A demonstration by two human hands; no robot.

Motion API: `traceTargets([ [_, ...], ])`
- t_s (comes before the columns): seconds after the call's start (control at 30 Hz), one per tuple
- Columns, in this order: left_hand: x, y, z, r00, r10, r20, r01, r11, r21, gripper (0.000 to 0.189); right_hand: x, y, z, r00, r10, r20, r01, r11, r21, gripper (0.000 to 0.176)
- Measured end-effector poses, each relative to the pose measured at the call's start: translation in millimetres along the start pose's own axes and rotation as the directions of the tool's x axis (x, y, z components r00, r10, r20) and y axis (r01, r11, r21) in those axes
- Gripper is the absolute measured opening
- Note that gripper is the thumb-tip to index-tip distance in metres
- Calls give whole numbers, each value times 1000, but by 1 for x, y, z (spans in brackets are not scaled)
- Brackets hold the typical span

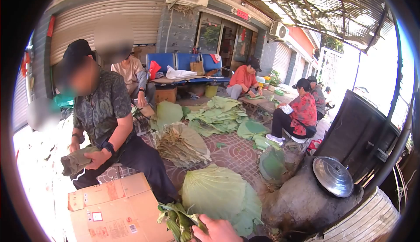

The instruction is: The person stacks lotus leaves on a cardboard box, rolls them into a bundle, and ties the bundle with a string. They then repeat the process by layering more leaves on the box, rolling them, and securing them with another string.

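At the bottom edge, my right hand (215,230) comes in from the right, its fingers closed and partly cut off by the frame. It is on a bunch of green, folded leafy pieces (176,222), whose lower part runs out of view. My left hand is not in view. Just beyond my right hand, a stack of large, pale green round leaves (216,191) lies spread on the ground. Left of the bunch is a flattened-looking cardboard box (116,209) with printed marks and labels.
A seated person (105,97) at left holds a folded dark leaf (78,161). Drier leaves (181,143) and a wide green leaf pile (218,113) lie farther off. At right stands a stove (293,202) with a metal lid (333,176). Several people sit behind.
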State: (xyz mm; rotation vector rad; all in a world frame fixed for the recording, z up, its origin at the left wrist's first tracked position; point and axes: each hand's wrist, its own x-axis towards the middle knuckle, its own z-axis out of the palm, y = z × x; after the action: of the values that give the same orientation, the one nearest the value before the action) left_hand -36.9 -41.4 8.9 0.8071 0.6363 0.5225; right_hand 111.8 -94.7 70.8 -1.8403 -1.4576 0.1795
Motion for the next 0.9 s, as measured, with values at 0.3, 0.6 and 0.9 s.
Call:
traceTargets([
  [0.3,7,-19,-17,999,-26,-47,25,1000,-9,30,0,1,-1,1000,-7,1,7,1000,19,29],
  [0.6,5,-15,-25,997,-32,-71,32,999,1,30,-1,-13,7,1000,-23,3,23,1000,-9,39],
  [0.9,6,-6,-11,999,-41,-31,37,992,-120,37,12,44,2,992,101,70,-113,974,196,26],
])
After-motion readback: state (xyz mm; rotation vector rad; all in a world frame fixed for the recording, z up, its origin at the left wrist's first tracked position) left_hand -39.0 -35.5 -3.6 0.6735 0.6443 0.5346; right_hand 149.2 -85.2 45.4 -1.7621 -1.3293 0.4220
